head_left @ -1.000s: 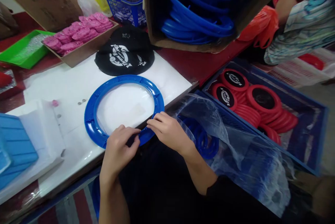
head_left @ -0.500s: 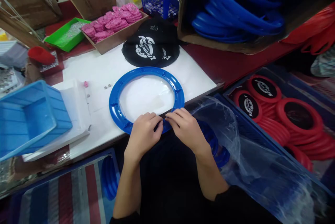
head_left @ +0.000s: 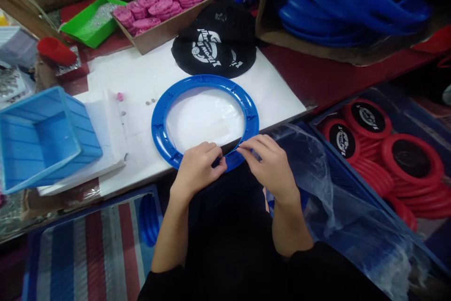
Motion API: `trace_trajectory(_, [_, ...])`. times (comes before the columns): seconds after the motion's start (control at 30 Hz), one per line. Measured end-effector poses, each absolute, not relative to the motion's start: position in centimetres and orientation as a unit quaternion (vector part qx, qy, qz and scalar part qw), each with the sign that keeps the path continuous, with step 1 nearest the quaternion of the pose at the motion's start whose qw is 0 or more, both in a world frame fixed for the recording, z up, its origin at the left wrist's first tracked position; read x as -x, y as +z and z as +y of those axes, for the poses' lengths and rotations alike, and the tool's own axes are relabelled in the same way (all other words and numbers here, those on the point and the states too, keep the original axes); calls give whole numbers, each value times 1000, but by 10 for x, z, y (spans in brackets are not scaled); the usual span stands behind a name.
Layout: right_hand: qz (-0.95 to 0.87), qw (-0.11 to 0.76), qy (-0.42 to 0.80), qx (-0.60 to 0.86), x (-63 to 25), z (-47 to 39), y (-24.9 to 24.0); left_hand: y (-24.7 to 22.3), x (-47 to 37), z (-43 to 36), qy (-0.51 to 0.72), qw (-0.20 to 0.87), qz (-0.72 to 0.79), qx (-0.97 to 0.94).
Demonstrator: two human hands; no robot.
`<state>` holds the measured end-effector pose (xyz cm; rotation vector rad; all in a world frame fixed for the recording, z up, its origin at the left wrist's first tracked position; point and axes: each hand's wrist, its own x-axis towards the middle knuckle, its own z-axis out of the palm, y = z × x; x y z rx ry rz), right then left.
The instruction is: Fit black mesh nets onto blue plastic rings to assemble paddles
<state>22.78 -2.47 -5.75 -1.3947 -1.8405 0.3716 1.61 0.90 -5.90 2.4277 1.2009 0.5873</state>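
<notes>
A blue plastic ring (head_left: pixel 163 136) lies on white paper (head_left: pixel 137 141) at the near edge of the table. Over the ring's near side, a thin dark strip (head_left: pixel 230 145) stretches between my two hands. My left hand (head_left: pixel 200 167) is closed, with thumb and fingers pinching the strip's left end. My right hand (head_left: pixel 266 160) pinches at its right end, close to the ring's right rim. Fingertips hide part of the strip and ring. Beyond the ring lie black fabric discs (head_left: pixel 186 54) with white print.
Pink pieces fill a cardboard tray (head_left: pixel 148 45) beside a green tray (head_left: pixel 75 31). A light-blue bin (head_left: pixel 82 127) stands left. Blue rings (head_left: pixel 317 14) fill a box at the back right; red-rimmed discs (head_left: pixel 412 158) lie in a crate on the right.
My right hand has moved right, away from my left hand, and more of the dark strip shows between them. The whole view has shifted slightly.
</notes>
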Motion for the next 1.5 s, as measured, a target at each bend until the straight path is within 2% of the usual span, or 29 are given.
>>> trace_trajectory(0.27, [-706, 373, 172, 577, -230, -17, -62, -61, -17, 11, 197, 187, 421, -866])
trace_trajectory(0.57, [-746, 287, 102, 592, -233, -28, -71, -57, -22, 4, 154, 205, 427, -867])
trace_trajectory(0.8, [-770, 275, 81, 570, -230, -29, -75, -52, -18, -8, 117, 182, 443, -870])
trace_trajectory(1.0, [-775, 274, 110, 559, -206, -40, -76, -39, -8, -25, 140, 196, 450, -860])
trace_trajectory(1.23, [-753, 261, 133, 589, -186, -41, -69, -56, -8, -22, 196, 228, 471, -829])
trace_trajectory(1.5, [-741, 269, 185, 586, -190, -41, -65, -54, -10, -17, 204, 231, 486, -818])
